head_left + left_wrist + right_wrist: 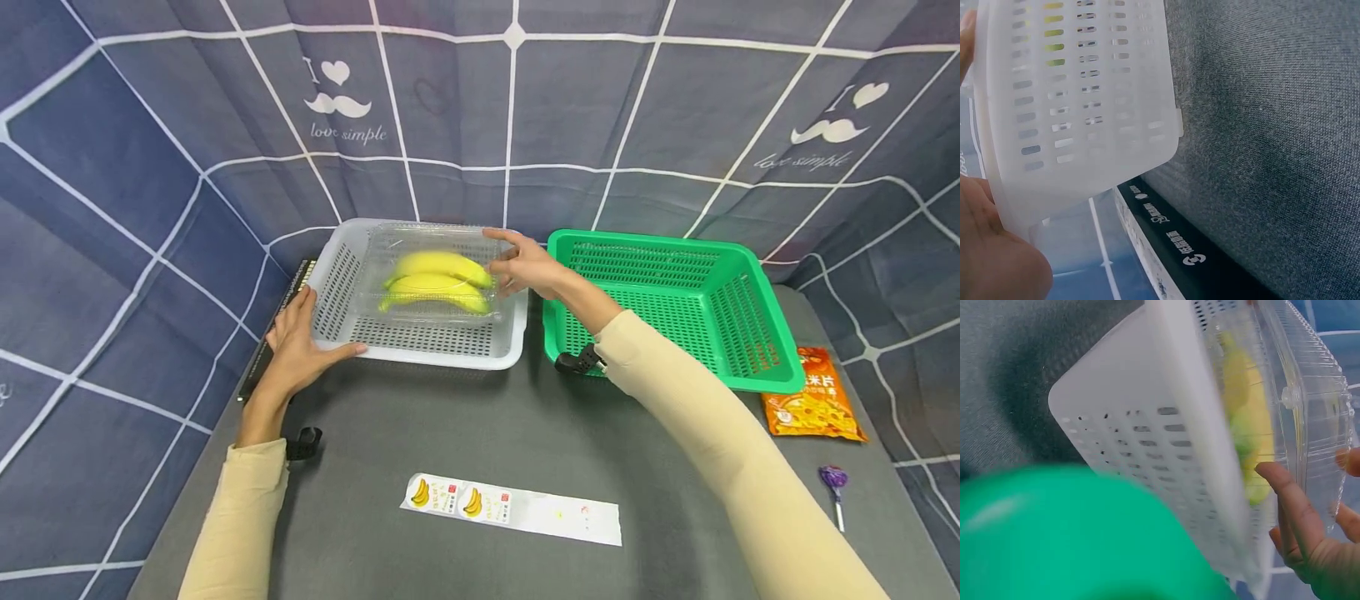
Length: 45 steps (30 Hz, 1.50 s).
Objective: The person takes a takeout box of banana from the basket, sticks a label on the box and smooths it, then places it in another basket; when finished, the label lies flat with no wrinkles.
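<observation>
A clear plastic box (375,297) holding bananas (438,283) lies inside a white slotted basket (423,359). In the right wrist view, the box's clear lid (1319,419) stands above the basket rim. My right hand (525,265) holds the box at its right end, fingers spread around the edge. At the basket's front left corner, my left hand (296,346) grips the rim, thumb over the front edge and fingers along the left side. The left wrist view shows the basket's slotted side (1072,81) close up, with part of that hand at the frame's edge.
Right of the white basket stands a green basket (675,385), beneath my right forearm. An orange snack bag (813,400) and a purple lollipop (834,479) lie farther right. In front is a strip of banana stickers (517,508). A dark printed box (1179,250) lies along the left side.
</observation>
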{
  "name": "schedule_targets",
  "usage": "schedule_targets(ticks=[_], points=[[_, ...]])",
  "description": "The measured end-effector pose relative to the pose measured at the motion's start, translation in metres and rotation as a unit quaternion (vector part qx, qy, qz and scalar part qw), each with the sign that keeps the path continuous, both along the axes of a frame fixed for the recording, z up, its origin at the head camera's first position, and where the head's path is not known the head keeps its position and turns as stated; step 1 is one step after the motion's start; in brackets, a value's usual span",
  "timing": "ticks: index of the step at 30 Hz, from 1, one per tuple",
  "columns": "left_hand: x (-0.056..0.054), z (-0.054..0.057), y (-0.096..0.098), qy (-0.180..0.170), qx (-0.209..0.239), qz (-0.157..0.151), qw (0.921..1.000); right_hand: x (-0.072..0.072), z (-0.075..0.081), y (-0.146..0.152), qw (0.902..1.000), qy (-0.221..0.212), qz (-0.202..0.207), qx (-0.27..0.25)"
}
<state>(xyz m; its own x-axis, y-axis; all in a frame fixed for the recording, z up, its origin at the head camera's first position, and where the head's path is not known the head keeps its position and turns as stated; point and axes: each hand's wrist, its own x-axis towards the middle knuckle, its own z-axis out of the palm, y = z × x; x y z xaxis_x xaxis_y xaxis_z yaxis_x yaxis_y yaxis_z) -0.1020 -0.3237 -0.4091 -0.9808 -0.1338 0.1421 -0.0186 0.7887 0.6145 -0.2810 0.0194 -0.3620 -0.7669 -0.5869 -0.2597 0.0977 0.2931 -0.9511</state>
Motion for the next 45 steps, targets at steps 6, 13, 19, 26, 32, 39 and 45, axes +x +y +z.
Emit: schedule_targets(ticks=[6, 13, 19, 26, 32, 39, 45], points=[[0.001, -0.004, -0.001, 0.002, -0.002, -0.003, 1.0000, 0.025, 0.016, 0.038, 0.9998, 0.013, -0.007, -0.013], [-0.002, -0.005, -0.002, 0.002, -0.005, -0.010, 0.9999, 0.058, 0.026, 0.077, 0.9989, 0.018, -0.005, -0.042], [-0.002, -0.007, -0.002, -0.002, -0.002, -0.007, 1.0000, 0.082, 0.031, 0.105, 0.9970, 0.017, 0.006, -0.075], [-0.001, -0.007, -0.004, -0.011, 0.006, -0.010, 0.9999, 0.106, 0.029, 0.136, 0.9944, 0.028, 0.012, -0.101], [0.000, -0.007, -0.004, -0.018, 0.019, -0.018, 0.9995, 0.129, 0.021, 0.160, 0.9944, 0.058, 0.000, -0.089], [-0.003, -0.008, -0.002, -0.007, 0.015, -0.024, 0.9996, 0.164, 0.013, 0.181, 0.9938, 0.097, -0.023, -0.050], [-0.005, -0.005, -0.003, 0.005, 0.007, -0.018, 0.9998, 0.191, 0.003, 0.190, 0.9924, 0.109, -0.017, -0.055]])
